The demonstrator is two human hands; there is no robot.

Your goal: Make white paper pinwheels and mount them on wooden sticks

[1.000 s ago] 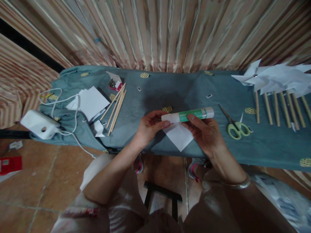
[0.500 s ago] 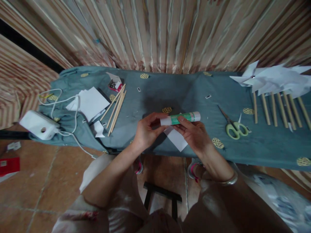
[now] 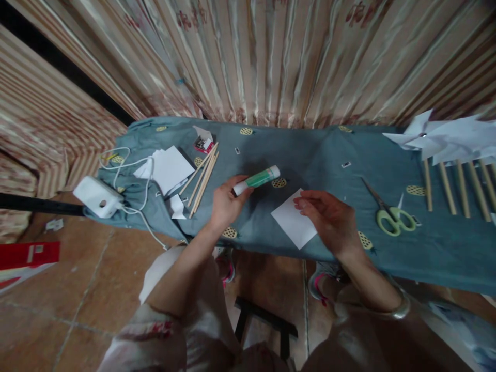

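Observation:
My left hand [image 3: 228,204] is wrapped round the lower end of a green and white glue stick [image 3: 259,179], whose white end points up to the right. A square of white paper [image 3: 293,222] lies on the cloth in front of me, one corner toward me. Over its right side hovers my right hand [image 3: 329,219], fingers loosely curved, with nothing visible in them. Its fingertips overlap the paper's upper right edge; whether they touch it I cannot tell. To the right of that hand lie scissors [image 3: 391,219] with green handles.
Wooden sticks [image 3: 205,178], stacked white paper [image 3: 172,168] and a small red box [image 3: 204,143] are on the left. A white plug block [image 3: 96,196] with a cord lies at the left edge. White paper pinwheels [image 3: 445,137] on sticks lie far right. Striped curtain [image 3: 263,62] hangs behind.
My right hand has let go of the glue stick and moved right, over the paper. The left hand keeps the stick, now tilted upward. The view has shifted slightly left.

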